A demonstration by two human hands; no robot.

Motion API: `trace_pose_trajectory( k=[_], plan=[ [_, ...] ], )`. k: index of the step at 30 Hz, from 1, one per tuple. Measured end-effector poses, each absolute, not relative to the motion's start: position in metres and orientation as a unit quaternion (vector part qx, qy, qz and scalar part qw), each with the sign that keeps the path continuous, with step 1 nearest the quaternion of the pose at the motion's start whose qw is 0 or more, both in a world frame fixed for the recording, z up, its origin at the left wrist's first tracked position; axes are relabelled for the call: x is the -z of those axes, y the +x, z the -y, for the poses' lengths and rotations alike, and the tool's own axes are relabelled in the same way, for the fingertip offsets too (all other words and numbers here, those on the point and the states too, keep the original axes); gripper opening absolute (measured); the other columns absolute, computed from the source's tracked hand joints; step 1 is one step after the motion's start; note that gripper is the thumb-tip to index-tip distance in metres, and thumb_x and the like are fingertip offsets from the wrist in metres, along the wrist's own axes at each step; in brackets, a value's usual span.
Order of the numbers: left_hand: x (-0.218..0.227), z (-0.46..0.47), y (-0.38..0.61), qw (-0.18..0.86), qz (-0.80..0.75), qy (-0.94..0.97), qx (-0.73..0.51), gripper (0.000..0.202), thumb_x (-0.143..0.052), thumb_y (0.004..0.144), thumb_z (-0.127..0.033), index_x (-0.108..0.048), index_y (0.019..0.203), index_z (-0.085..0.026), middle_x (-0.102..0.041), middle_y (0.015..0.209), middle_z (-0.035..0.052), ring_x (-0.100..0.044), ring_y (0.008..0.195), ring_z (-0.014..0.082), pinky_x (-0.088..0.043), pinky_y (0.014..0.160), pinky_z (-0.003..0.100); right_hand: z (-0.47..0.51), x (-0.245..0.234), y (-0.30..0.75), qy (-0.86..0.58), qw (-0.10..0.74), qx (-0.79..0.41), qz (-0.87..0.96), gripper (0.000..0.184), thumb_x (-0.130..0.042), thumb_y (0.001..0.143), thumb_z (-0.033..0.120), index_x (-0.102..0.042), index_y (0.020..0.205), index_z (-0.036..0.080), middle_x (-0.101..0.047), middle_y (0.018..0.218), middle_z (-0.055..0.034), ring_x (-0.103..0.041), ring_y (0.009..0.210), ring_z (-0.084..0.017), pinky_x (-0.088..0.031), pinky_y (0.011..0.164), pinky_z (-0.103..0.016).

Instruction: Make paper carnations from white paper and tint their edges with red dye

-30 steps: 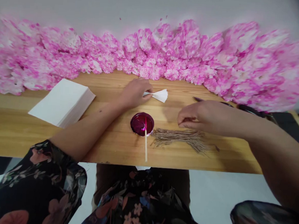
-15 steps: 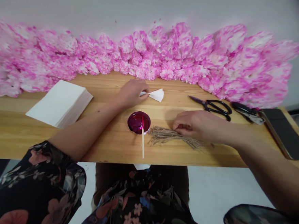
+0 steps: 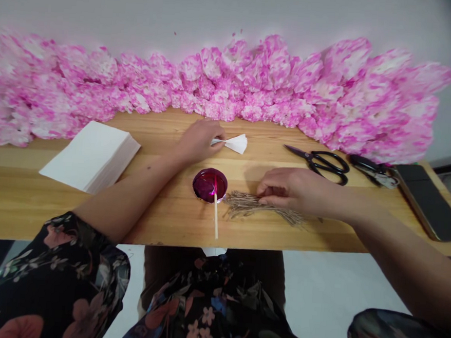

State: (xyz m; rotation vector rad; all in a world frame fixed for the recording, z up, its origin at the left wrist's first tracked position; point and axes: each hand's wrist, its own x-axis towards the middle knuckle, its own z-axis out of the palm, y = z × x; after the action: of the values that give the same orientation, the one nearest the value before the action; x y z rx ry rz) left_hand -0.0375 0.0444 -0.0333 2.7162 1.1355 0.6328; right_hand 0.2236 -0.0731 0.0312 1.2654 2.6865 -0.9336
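Observation:
My left hand [image 3: 201,140] is closed on a pleated white paper [image 3: 236,143], pinched at its middle so that the visible end fans out to the right. Over a bundle of thin brown twine strands [image 3: 242,203], my right hand [image 3: 286,187] has its thumb and fingertips closed together at the upper edge of the bundle. Whether a single strand is between those fingers is too small to tell. Between the hands stands a small bowl of magenta liquid [image 3: 204,184], with a thin wooden stick [image 3: 216,221] leaning out over its near rim.
A stack of white paper [image 3: 91,154] lies at left. Black-handled scissors [image 3: 318,162], a second black-handled cutting tool [image 3: 372,170] and a dark phone [image 3: 432,201] lie at right. Pink-and-white paper flowers [image 3: 219,86] line the back of the wooden table [image 3: 160,221] along the wall.
My right hand has shifted slightly left and down over the twine bundle, its fingers reshaping a little. My left hand and the pleated paper have stayed in place.

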Motion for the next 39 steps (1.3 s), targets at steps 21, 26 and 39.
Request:
trace_pose_trajectory(
  k=[21,26,39],
  plan=[
    [0.036,-0.046,-0.038,0.063,-0.366,0.901,-0.223,0.012,-0.059,0.085,-0.025,-0.069,0.086,-0.019,-0.07,0.088,0.0056,-0.059,0.088,0.0202,-0.042,0.08,0.034,0.071,-0.032,0.223,0.471,-0.043,0.426,-0.771,0.011,-0.061,0.08,0.032,-0.065,0.081,0.022,-0.067,0.072,0.0018,-0.055,0.06,-0.012,-0.039,0.058,-0.025],
    [0.036,-0.046,-0.038,0.061,-0.369,0.9,-0.224,0.012,-0.059,0.085,-0.025,-0.07,0.086,-0.018,-0.07,0.088,0.006,-0.06,0.088,0.0208,-0.043,0.08,0.034,0.067,-0.027,0.227,0.481,-0.073,0.486,-0.726,0.018,-0.066,0.078,0.036,-0.063,0.082,0.019,-0.067,0.074,-0.0005,-0.056,0.063,-0.012,-0.041,0.059,-0.026],
    [0.037,-0.046,-0.038,0.06,-0.361,0.903,-0.226,0.012,-0.059,0.085,-0.025,-0.069,0.086,-0.018,-0.07,0.088,0.0053,-0.059,0.087,0.0196,-0.042,0.078,0.033,0.068,-0.035,0.229,0.477,-0.027,0.38,-0.792,0.017,-0.062,0.082,0.036,-0.07,0.086,0.022,-0.07,0.079,-0.0008,-0.058,0.065,-0.014,-0.04,0.061,-0.026]
  ],
)
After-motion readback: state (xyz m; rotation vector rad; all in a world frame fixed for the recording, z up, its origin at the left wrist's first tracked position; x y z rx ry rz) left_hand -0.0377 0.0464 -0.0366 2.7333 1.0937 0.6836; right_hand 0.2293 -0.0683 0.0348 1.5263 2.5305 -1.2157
